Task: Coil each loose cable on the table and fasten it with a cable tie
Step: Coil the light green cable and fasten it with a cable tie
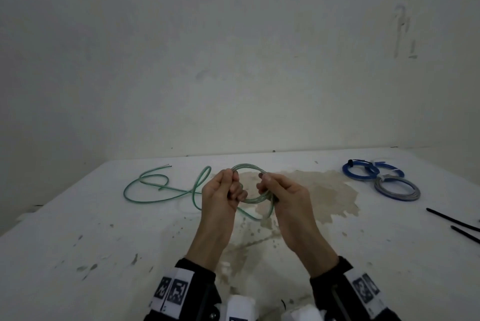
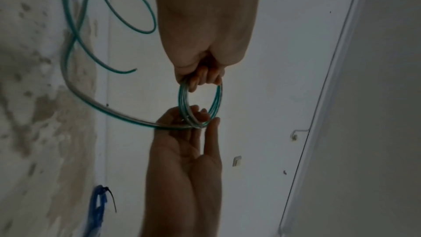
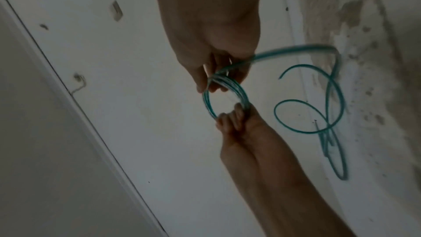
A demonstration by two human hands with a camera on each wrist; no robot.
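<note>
A green cable is partly wound into a small coil (image 1: 248,166) that I hold up above the table between both hands. My left hand (image 1: 233,183) grips the coil's left side with curled fingers (image 2: 205,78). My right hand (image 1: 265,183) pinches the right side between thumb and fingers (image 3: 216,80), where several turns bunch together. The coil (image 2: 216,100) hangs as a ring between the two hands. From the right hand the loose tail (image 1: 145,188) runs down to the table and lies in open loops (image 3: 330,114) to the left.
Two tied blue coils (image 1: 361,170) and a grey-and-blue coil (image 1: 397,188) lie at the back right of the white stained table (image 1: 104,242). Black cable ties (image 1: 453,222) lie near the right edge. A wall stands close behind the table.
</note>
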